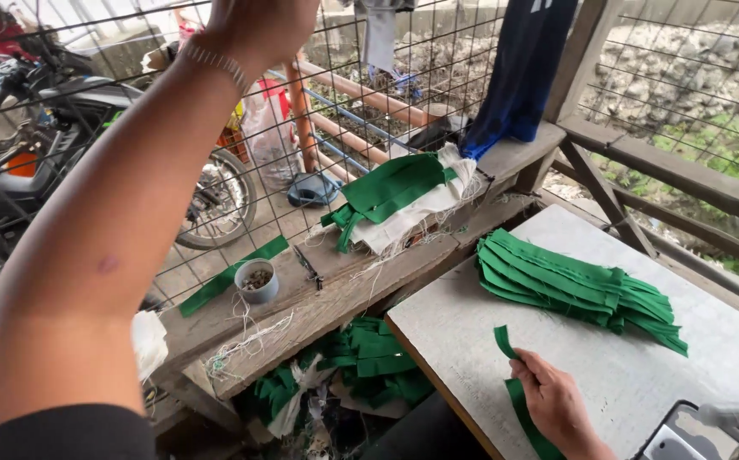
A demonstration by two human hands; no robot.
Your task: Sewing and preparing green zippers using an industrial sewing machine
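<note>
Green fabric strip pinched in right hand on grey counter, near green strip pile. Left hand raised by wire mesh, grip unclear. Wooden ledge carries small cup.

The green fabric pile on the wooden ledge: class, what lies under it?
Under the green fabric pile lies frayed white cloth, resting on the wooden ledge. How far the white cloth reaches beneath is covered by the green pieces.

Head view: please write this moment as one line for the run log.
left hand raised, contents unseen | right hand pinching green strip on table | green pile beside
</note>
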